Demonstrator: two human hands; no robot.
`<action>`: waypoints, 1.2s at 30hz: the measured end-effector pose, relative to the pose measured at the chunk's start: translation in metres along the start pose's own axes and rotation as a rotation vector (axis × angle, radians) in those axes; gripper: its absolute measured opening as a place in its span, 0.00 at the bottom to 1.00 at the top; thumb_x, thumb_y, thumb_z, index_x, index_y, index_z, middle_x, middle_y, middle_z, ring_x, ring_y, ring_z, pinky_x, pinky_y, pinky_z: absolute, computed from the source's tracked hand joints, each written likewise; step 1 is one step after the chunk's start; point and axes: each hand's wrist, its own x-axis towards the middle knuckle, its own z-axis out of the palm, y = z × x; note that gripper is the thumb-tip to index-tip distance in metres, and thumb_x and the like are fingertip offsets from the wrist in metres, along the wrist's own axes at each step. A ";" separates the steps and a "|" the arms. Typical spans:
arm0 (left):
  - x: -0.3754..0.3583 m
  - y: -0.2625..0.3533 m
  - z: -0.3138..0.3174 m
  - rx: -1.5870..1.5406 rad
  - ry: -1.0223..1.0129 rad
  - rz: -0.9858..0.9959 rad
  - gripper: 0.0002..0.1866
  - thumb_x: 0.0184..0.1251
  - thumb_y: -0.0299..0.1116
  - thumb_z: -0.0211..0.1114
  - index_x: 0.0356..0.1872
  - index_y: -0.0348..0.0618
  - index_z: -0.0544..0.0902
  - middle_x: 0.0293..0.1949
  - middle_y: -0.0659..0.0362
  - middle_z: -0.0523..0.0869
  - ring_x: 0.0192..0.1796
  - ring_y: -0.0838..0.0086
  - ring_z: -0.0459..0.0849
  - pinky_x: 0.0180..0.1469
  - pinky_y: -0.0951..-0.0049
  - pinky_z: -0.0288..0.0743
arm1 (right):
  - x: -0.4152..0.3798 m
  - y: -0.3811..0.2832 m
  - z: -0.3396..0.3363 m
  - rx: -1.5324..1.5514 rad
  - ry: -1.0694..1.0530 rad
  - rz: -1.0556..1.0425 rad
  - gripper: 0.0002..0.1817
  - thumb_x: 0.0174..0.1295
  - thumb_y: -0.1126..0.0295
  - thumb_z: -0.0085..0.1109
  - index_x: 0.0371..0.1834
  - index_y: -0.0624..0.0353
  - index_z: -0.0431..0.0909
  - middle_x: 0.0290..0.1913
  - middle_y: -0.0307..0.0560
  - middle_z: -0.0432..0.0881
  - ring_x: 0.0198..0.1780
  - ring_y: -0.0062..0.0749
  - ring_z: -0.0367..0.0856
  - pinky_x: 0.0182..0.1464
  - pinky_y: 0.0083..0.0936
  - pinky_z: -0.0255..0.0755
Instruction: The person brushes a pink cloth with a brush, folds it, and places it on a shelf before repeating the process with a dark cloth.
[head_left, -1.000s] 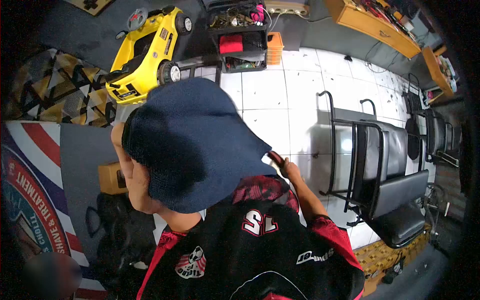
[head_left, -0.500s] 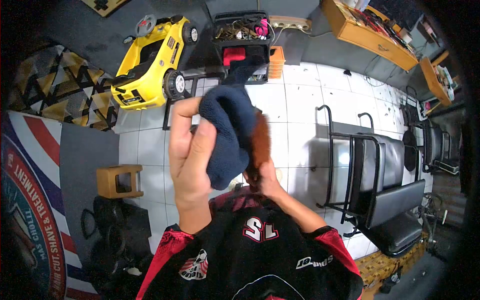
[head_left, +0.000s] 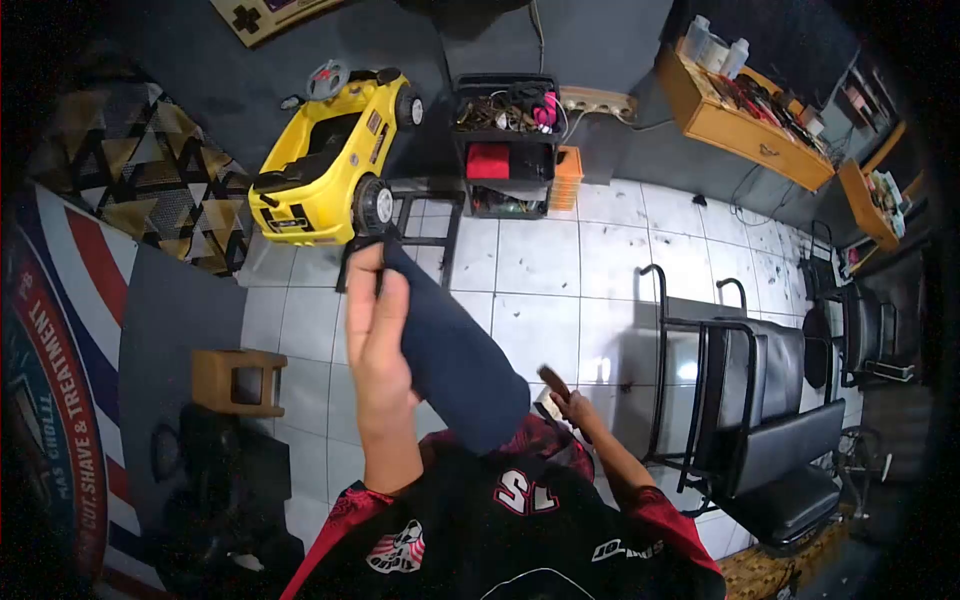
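My left hand [head_left: 378, 335] is raised and pinches the upper end of a dark blue cloth item [head_left: 460, 355], which slants down to the right in front of my chest. What, if anything, is inside the cloth cannot be made out. Lower and to the right, my right hand [head_left: 578, 408] grips a brown brush-like object [head_left: 552, 381], its far end pointing up and left. The brown object and the cloth are apart. Something pale, partly hidden, shows just behind my right hand.
A yellow toy car [head_left: 325, 165] stands ahead left, beside a black shelf cart [head_left: 506, 150]. To the right are black chairs [head_left: 765, 380]. A brown stool [head_left: 238, 382] is at the left, and a wooden drawer unit [head_left: 750, 145] hangs at the upper right.
The brown object has moved away from the cloth, down and right, with my right hand. The cloth, bunched up before, now hangs out longer and smoother from my left hand.
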 end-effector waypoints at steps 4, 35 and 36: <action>-0.001 -0.025 0.002 0.173 -0.050 -0.078 0.09 0.73 0.31 0.50 0.50 0.43 0.71 0.34 0.71 0.72 0.32 0.92 0.67 0.32 0.89 0.61 | -0.058 -0.110 -0.045 0.829 0.063 -0.306 0.30 0.63 0.42 0.48 0.45 0.65 0.71 0.23 0.40 0.71 0.21 0.23 0.67 0.23 0.22 0.63; -0.004 -0.021 0.021 -0.009 -0.226 -0.108 0.08 0.74 0.32 0.49 0.48 0.43 0.72 0.32 0.68 0.77 0.29 0.92 0.70 0.30 0.90 0.64 | -0.113 -0.167 -0.086 0.951 -0.117 -0.645 0.25 0.62 0.64 0.59 0.58 0.62 0.64 0.29 0.40 0.73 0.22 0.21 0.71 0.22 0.20 0.67; -0.004 -0.022 0.022 0.000 -0.228 -0.109 0.09 0.74 0.33 0.48 0.48 0.42 0.71 0.32 0.67 0.78 0.29 0.91 0.71 0.31 0.89 0.66 | -0.112 -0.173 -0.086 0.857 -0.074 -0.782 0.28 0.63 0.64 0.58 0.63 0.62 0.61 0.29 0.42 0.74 0.20 0.21 0.71 0.21 0.21 0.67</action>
